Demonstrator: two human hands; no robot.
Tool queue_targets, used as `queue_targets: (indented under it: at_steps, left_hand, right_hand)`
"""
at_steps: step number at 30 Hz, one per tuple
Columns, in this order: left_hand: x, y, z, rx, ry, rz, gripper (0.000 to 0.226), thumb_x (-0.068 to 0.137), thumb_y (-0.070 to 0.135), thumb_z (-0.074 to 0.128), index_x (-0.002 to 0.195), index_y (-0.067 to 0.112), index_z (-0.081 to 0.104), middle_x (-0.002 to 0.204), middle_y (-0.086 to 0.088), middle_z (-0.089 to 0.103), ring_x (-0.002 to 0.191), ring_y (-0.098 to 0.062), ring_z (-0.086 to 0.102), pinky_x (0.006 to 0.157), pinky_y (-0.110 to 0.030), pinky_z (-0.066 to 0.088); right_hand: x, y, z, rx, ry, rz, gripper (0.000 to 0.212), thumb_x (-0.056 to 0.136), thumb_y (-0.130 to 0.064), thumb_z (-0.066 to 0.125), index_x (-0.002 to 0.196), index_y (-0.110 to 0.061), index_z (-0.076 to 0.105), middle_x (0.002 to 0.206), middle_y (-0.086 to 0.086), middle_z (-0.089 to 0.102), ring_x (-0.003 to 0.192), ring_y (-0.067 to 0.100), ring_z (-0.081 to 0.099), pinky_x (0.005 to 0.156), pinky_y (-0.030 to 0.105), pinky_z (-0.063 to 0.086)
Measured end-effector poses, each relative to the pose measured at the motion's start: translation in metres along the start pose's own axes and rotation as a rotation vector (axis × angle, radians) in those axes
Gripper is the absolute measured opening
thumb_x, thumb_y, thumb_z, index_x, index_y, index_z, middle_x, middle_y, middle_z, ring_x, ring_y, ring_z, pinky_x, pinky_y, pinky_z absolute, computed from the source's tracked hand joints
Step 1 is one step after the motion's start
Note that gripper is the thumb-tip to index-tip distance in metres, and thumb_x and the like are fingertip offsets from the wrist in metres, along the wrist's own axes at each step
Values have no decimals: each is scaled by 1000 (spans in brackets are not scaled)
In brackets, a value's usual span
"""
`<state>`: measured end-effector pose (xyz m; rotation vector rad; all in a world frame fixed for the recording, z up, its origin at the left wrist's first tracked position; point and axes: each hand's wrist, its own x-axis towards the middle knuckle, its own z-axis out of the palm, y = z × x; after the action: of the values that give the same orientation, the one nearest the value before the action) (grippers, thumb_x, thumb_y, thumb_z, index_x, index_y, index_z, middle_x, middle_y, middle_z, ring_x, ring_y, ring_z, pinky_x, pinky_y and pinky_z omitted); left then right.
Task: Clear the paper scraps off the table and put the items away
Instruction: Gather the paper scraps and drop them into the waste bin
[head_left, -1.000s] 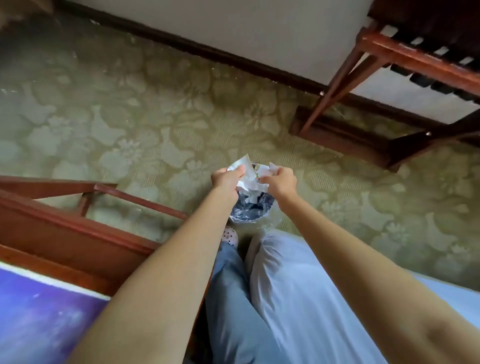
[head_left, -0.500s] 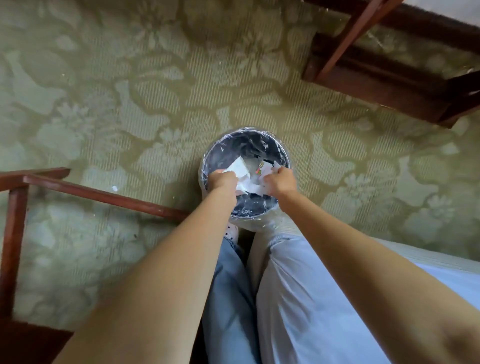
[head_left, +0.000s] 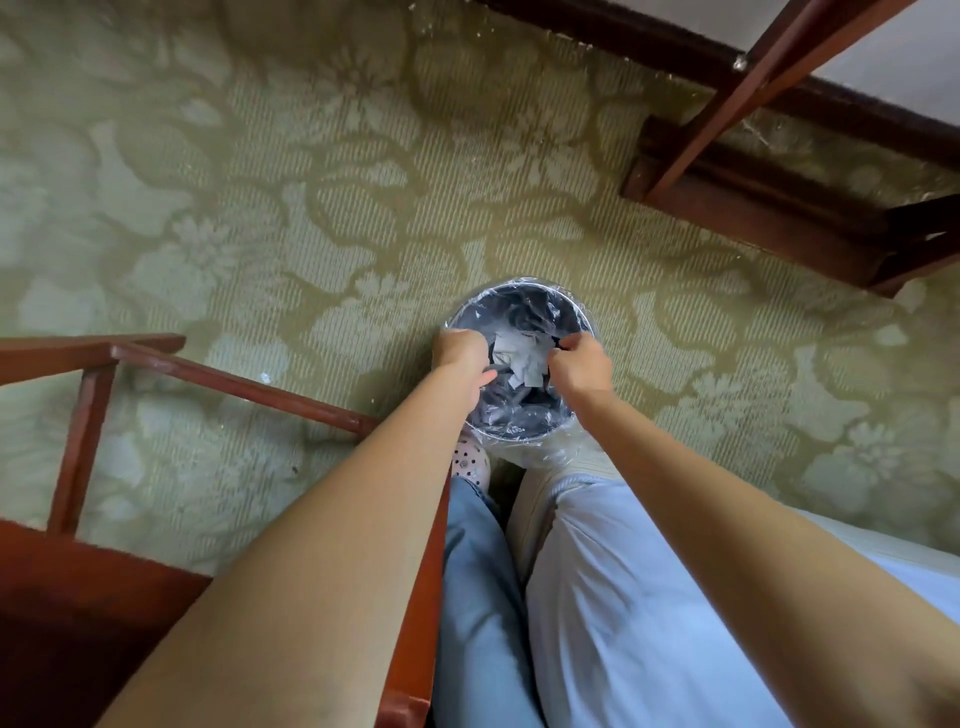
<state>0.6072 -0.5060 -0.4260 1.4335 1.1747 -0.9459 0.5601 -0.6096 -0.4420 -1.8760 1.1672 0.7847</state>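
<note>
White paper scraps (head_left: 519, 358) lie loose inside a round bin (head_left: 519, 285) lined with a clear plastic bag, standing on the carpet in front of my knees. My left hand (head_left: 460, 349) hangs over the bin's left rim with its fingers pointing down into it. Over the right rim, my right hand (head_left: 581, 364) has its fingers loosely curled. Neither hand holds a scrap that I can see. The scraps sit between and below the two hands.
A reddish wooden table frame (head_left: 234, 382) runs along my left, its corner under my left forearm. Dark wooden furniture legs (head_left: 753, 208) stand at the back right by the skirting board. Green patterned carpet (head_left: 260, 208) surrounds the bin.
Both hands held a bunch of scraps together over the bin. They have since moved apart and the scraps have dropped into the bin. The view tilted further down.
</note>
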Motion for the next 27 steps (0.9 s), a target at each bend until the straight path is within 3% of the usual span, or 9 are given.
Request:
queue_targets:
  at_steps: [3, 6, 9, 15, 20, 23, 25, 27]
  left_hand:
    - [-44, 26, -21, 160, 14, 179, 26, 95, 2, 37, 110, 5, 58, 120, -18, 58, 106, -32, 60, 81, -33, 54]
    - [-102, 56, -53, 279, 88, 376, 23, 90, 1, 38, 80, 9, 56, 97, -15, 59, 103, -34, 63, 88, -43, 55]
    - [-176, 81, -94, 319, 141, 571, 24, 87, 3, 38, 85, 7, 61, 93, -16, 62, 93, -32, 62, 83, -38, 54]
    - [-337, 75, -221, 314, 405, 891, 27, 92, 11, 40, 103, 12, 65, 105, -8, 68, 97, -26, 60, 79, -30, 48]
    - [-430, -20, -348, 188, 716, 972, 22, 91, 10, 48, 105, 8, 65, 104, -12, 69, 100, -26, 62, 82, -26, 39]
    - [-463, -107, -407, 124, 817, 920, 23, 92, 9, 47, 106, 6, 64, 107, -10, 69, 101, -25, 62, 85, -25, 41]
    - [-475, -169, -435, 98, 872, 859, 23, 93, 11, 46, 106, 8, 64, 108, -6, 68, 100, -23, 61, 80, -19, 38]
    - [-482, -229, -456, 96, 913, 798, 23, 95, 14, 44, 108, 10, 63, 112, -6, 66, 104, -23, 59, 82, -21, 41]
  right_hand:
    - [-48, -34, -20, -100, 60, -166, 34, 91, -6, 42, 123, -1, 51, 117, 15, 60, 108, 30, 56, 89, 35, 44]
    - [-112, -75, -44, -154, 130, -370, 31, 91, -7, 44, 119, -2, 55, 123, 15, 60, 114, 31, 55, 92, 34, 42]
    - [-185, -112, -61, -172, 188, -557, 29, 90, -9, 45, 117, -5, 57, 122, 15, 60, 113, 31, 55, 93, 35, 41]
    - [-357, -161, -68, -158, 217, -901, 28, 91, -10, 44, 115, -8, 58, 118, 11, 58, 107, 29, 57, 91, 33, 40]
    - [-498, -146, -27, -206, 131, -1178, 27, 91, -9, 43, 113, -8, 58, 115, 9, 60, 99, 26, 59, 73, 24, 33]
    - [-569, -108, 17, -228, 13, -1328, 25, 92, -9, 45, 112, -7, 59, 114, 10, 61, 97, 29, 61, 83, 37, 46]
    - [-606, -75, 49, -274, -76, -1375, 23, 92, -10, 46, 111, -7, 59, 115, 10, 62, 97, 30, 61, 84, 42, 48]
    - [-636, -41, 80, -337, -147, -1426, 22, 91, -9, 48, 109, -6, 60, 113, 14, 62, 97, 33, 61, 82, 42, 48]
